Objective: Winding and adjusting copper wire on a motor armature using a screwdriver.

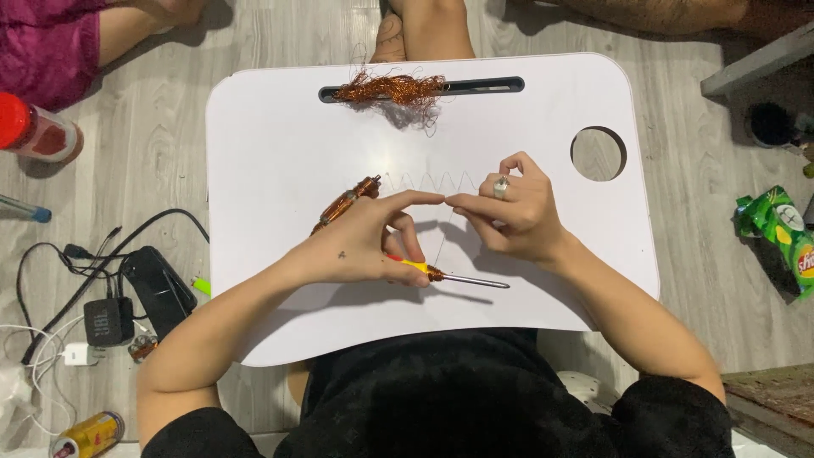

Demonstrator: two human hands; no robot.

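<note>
Head view looks straight down on a white lap tray [280, 153] resting over the person's legs. Both hands meet near the middle of the tray: the left hand [360, 246] and the right hand [513, 212] each have thumb and forefinger pinched together on a thin wavy wire [428, 181], fingertips almost touching one another. The wire zigzags leftward from the pinch to a copper-wound coil [343, 206] lying tilted on the tray just beside the left hand. Under the left hand lies a screwdriver [462, 278] with a yellow handle, its metal shaft pointing right across the tray; the lower fingers of that hand rest on or around the handle, though which cannot be told. A tangle of loose copper wire [390, 87] sits in the tray's long slot at the far edge, well apart from the hands. The right hand wears a ring. On the floor to the left lie a black speaker [108, 321] and cables [59, 254].
</note>
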